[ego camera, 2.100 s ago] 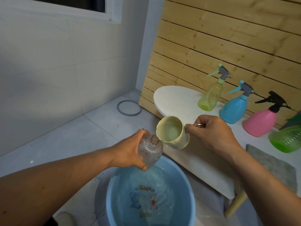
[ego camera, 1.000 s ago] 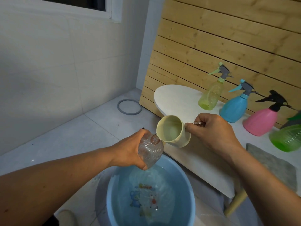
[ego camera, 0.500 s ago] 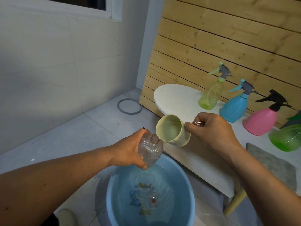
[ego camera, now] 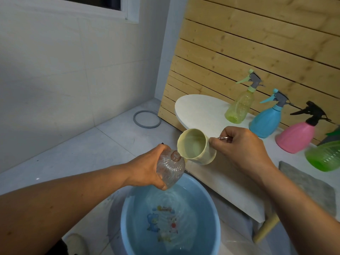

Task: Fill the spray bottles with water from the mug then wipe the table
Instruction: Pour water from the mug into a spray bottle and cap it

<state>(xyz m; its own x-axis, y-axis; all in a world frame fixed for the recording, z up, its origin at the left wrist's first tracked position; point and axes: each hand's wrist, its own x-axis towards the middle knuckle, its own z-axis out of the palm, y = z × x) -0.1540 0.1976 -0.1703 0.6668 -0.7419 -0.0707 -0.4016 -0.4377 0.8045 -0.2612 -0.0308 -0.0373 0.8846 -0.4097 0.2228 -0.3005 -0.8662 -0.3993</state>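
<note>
Two hands working over the basin (ego camera: pixel 125 225), pouring from the mug (ego camera: pixel 196 150) into an uncapped bottle.

I am filling the clear bottle (ego camera: pixel 170 168): my left hand (ego camera: pixel 147 168) is wrapping its ribbed body, fingers curled round it, tilting the neck toward the mug's lip, which is sitting right against the opening. My right hand (ego camera: pixel 242 146) is pinching the mug's handle, wrist rolled inward so the mug is lying nearly on its side, with both forearms reaching forward above the water. Judging by that tilt, little is remaining, so I am expecting next to dip the mug again, keeping the neck steady under the lip. Four capped spray bottles, yellow (ego camera: pixel 239 105), blue (ego camera: pixel 266 120), pink (ego camera: pixel 296 137) and green (ego camera: pixel 325 157), are standing on the white table (ego camera: pixel 198 109), beside a grey cloth (ego camera: pixel 309 188).
</note>
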